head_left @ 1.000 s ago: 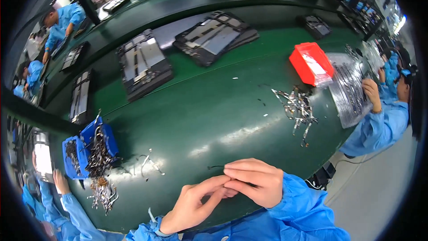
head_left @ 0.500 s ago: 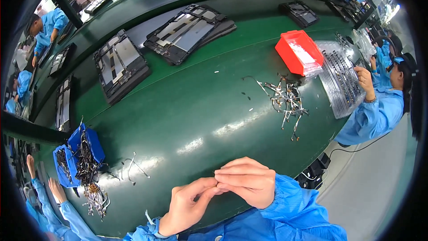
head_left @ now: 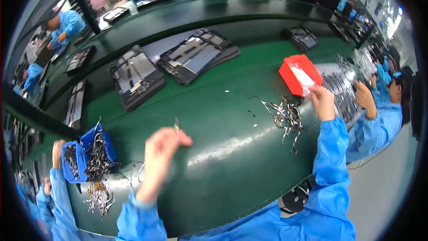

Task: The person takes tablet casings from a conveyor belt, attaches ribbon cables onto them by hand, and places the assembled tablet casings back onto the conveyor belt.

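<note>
My left hand [head_left: 164, 154] is raised over the left middle of the green table, blurred by motion. A short, thin cable [head_left: 176, 124] sticks up from its pinched fingers. My right hand [head_left: 323, 102] reaches to the front lip of the red bin [head_left: 290, 79], fingertips closed at the white sheet and clear plastic [head_left: 306, 90] there. Whatever those fingertips grip is too small to make out. Left of my right forearm lies a tangled pile of thin cables [head_left: 287, 118] with black and silver ends.
Blue bins [head_left: 106, 140] full of dark cables stand at left, with a cable bundle [head_left: 99, 196] before them. Device frames [head_left: 136, 78] lie along the back. A co-worker's hand [head_left: 365, 98] is at the clear tray [head_left: 341, 91] on the right. Another co-worker's hand [head_left: 57, 154] touches the blue bins.
My hands were pinched together at the near table edge. They have parted: the left moved up and left, the right went up and right to the red bin. The view has shifted slightly.
</note>
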{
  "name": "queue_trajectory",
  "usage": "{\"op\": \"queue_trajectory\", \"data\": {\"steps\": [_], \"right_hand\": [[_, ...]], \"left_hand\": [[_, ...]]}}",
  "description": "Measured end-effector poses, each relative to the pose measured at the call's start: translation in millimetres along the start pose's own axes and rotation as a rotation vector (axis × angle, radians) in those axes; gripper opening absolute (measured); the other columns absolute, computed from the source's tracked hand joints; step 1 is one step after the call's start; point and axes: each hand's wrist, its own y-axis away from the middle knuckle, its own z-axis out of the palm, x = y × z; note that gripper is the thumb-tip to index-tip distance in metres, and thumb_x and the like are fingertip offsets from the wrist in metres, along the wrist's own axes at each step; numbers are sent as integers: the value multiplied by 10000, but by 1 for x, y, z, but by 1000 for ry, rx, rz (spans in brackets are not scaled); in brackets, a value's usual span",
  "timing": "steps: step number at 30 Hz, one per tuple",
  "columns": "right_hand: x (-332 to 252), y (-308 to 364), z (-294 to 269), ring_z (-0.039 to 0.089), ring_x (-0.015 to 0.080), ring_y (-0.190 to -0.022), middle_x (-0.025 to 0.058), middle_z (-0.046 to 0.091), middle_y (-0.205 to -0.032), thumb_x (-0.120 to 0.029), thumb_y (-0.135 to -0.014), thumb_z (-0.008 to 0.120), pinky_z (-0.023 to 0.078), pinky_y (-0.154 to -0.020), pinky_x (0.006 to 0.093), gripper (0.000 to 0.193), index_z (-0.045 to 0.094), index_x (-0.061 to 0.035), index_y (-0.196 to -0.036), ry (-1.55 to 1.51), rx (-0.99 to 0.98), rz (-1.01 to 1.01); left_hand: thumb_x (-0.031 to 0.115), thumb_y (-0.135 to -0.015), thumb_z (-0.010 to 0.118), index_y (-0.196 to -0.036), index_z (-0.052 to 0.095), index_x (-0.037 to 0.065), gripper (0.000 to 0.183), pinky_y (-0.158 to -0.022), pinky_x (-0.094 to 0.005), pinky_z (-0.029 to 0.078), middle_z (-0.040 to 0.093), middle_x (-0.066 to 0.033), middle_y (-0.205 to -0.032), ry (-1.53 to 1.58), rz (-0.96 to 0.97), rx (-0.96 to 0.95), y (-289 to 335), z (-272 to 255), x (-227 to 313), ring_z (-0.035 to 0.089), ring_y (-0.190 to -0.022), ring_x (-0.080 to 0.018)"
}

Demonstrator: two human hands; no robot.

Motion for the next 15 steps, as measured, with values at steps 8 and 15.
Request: {"op": "queue_trajectory", "data": {"steps": [8, 15], "right_hand": [[38, -30, 34, 618, 336, -738, 152, 626, -754, -40, -629, 787, 498, -679, 411, 174, 636, -18, -712, 171, -6, 60], [-47, -67, 22, 630, 332, -882, 152, 662, -920, -35, -743, 680, 498, -806, 395, 196, 677, -23, -938, -84, 30, -207]], "left_hand": [[112, -938, 544, -998, 613, -5, 149, -956, -286, 388, 711, -145, -911, 232, 297, 771, -113, -95, -70, 629, -952, -169], [94, -912, 559, -928, 628, -13, 129, -894, -282, 430, 713, -128, -847, 254, 347, 937, -151, -107, -63, 655, -849, -170]]}}
